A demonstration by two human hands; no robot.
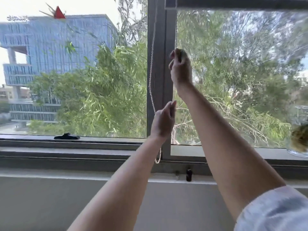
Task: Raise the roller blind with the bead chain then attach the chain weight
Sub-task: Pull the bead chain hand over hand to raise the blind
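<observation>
1. Against the grey upright window post point(156, 64), the bead chain point(152, 60) hangs with its long axis near vertical, running from the top of the frame down to a small loop just below the left wrist, in front of the lower window rail.
2. It is a string of small pale beads, slightly blurred; the left strand shows clearly, while the right strand beside the post is too faint to follow.
3. At the top right, the roller blind point(236, 3) shows only as a dark horizontal bar with a rolled edge, its long axis level, so nearly all the glass is uncovered.
4. Lower on the chain, the left hand point(164, 121) has its fingers curled around it, the chain passing behind the palm.
5. Higher up, the right hand point(180, 67) is closed with fingertips pinched together at the post's right edge; whether it grips the chain I cannot tell.
6. A pale sleeve point(273, 210) covers the right upper arm.
7. On the window sill point(66, 174) stand a small dark bottle point(188, 175) and a glass vase point(300, 130) at the right edge.
</observation>
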